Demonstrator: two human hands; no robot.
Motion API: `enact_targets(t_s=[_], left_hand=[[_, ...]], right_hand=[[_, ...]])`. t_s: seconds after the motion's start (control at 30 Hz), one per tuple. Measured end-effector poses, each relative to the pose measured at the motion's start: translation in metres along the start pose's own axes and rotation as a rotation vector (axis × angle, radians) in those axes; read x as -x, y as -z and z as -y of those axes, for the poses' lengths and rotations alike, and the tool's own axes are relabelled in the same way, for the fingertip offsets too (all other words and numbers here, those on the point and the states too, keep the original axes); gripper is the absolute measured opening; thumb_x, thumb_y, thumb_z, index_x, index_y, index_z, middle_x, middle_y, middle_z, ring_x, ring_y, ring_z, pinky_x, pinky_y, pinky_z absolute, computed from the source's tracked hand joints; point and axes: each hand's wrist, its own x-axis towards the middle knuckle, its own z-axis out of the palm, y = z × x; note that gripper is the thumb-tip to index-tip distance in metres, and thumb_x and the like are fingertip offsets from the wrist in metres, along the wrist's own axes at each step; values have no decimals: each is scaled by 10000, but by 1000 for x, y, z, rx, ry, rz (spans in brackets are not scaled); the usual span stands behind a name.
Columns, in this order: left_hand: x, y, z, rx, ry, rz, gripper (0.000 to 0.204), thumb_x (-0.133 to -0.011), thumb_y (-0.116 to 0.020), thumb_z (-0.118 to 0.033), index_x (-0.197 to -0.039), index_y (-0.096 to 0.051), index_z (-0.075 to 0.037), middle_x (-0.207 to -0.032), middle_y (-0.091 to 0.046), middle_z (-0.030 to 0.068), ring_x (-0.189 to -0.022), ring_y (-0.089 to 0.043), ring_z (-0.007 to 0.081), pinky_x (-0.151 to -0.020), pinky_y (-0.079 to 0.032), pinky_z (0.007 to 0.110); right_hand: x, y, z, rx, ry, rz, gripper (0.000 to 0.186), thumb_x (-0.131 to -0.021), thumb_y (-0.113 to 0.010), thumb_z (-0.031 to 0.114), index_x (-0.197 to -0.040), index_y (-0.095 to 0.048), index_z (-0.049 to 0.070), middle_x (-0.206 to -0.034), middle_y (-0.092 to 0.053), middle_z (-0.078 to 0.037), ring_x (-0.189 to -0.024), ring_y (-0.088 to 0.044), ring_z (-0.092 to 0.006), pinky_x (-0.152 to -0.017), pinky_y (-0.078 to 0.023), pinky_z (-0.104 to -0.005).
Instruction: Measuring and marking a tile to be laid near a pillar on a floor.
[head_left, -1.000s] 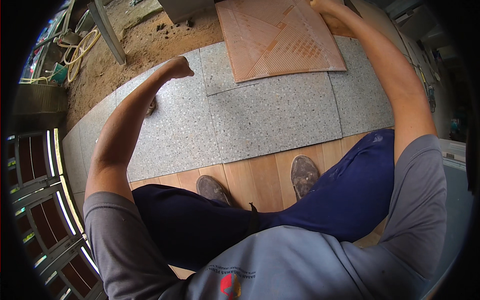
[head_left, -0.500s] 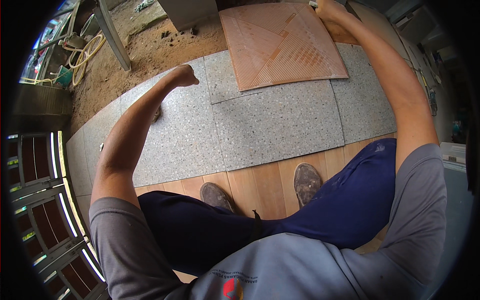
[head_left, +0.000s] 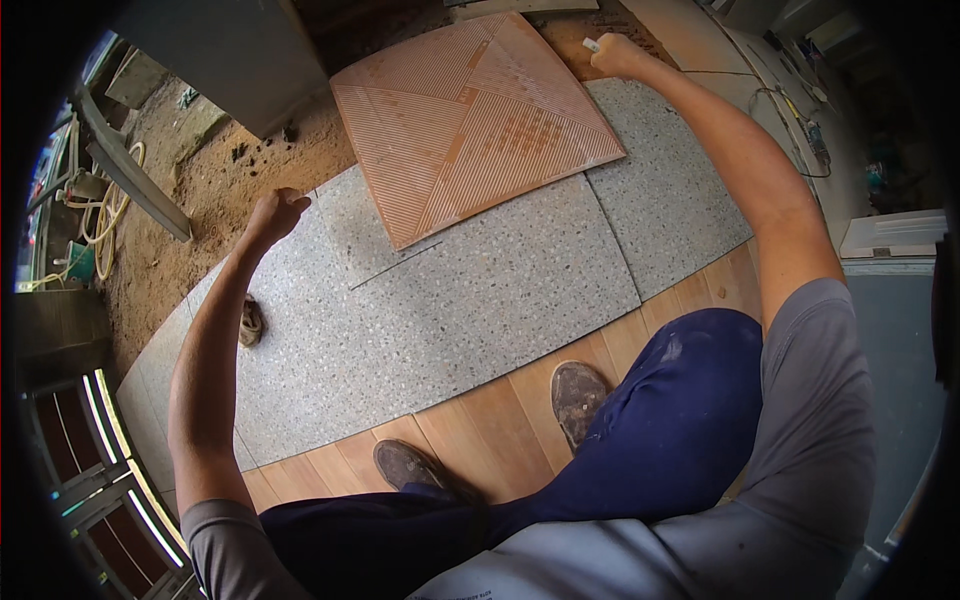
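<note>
Both my arms reach forward over the floor. My left hand (head_left: 277, 215) is closed in a fist above the sandy ground at the edge of the grey tiles; what it holds, if anything, is hidden. Out at the far right, my right hand (head_left: 622, 57) is closed around a small white object (head_left: 591, 45), whose short end sticks out past the fingers. Between the hands a square reddish-brown tile (head_left: 470, 125), ridged in diagonal bands, lies at an angle over the speckled grey tiles (head_left: 480, 310). Neither hand touches it.
A dark line (head_left: 395, 266) marks the grey tiles in front of the ridged tile. Wood-look planks (head_left: 500, 410) lie under my shoes. A grey box-like block (head_left: 215, 60) and a metal post (head_left: 135, 175) stand on the soil at left. A pale hose (head_left: 110, 215) hangs beyond.
The view has shifted, and the ridged tile now appears further left and lower. My left hand is further from the grey tiles, over the soil edge. Both hands stay closed.
</note>
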Motion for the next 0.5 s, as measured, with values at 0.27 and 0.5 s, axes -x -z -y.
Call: enact_targets(t_s=[0.27, 0.5], left_hand=[[-83, -51, -20, 387, 115, -65, 681, -924, -680, -443, -1340, -564, 83, -1272, -649, 265, -1160, -640, 330, -959, -503, 387], [-160, -93, -24, 477, 241, 13, 538, -915, -691, -453, -1116, -686, 45, -1057, -676, 150, -960, -619, 220, -834, -492, 367]], right_hand=[[-26, -109, -15, -374, -229, 42, 338, -872, -613, 253, -880, -671, -79, -704, -673, -209, -574, -678, -291, -524, -551, -411], [-40, -210, -91, -148, -214, -10, 435, -884, -634, 363, -951, -709, -60, -833, -715, -237, -783, -726, -328, -717, -551, -458]])
